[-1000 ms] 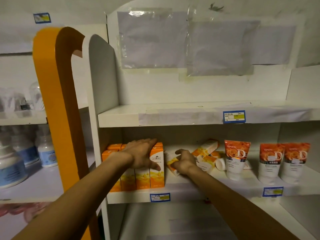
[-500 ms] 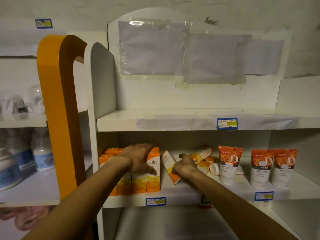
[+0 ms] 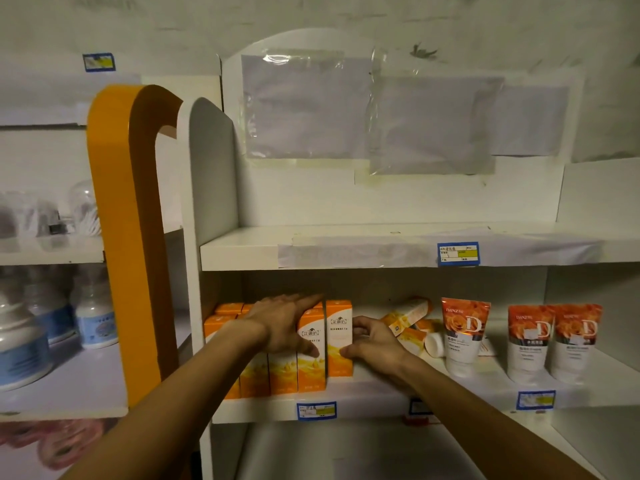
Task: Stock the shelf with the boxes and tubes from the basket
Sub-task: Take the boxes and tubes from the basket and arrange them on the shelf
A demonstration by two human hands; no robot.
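A row of orange-and-white boxes [image 3: 282, 372] stands upright at the left end of the middle shelf [image 3: 374, 403]. My left hand [image 3: 285, 323] lies flat with straight fingers over the tops and fronts of these boxes. My right hand [image 3: 372, 344] grips the rightmost upright box [image 3: 337, 327] by its right side, standing it against the row. Behind my right hand several more orange boxes [image 3: 407, 315] lie tumbled on the shelf. Three orange-topped tubes [image 3: 464, 336] stand cap-down to the right. The basket is out of view.
The upper shelf [image 3: 242, 247] carries a blue price tag [image 3: 458, 253]. An orange and white side panel [image 3: 128, 237] borders the left. White and blue bottles [image 3: 93, 323] stand on the neighbouring shelf unit. A small white jar [image 3: 434, 342] lies among the tumbled boxes.
The box in my right hand went from lying tilted to standing upright against the row. My left hand stayed on the row of boxes. The camera view shifted slightly downward.
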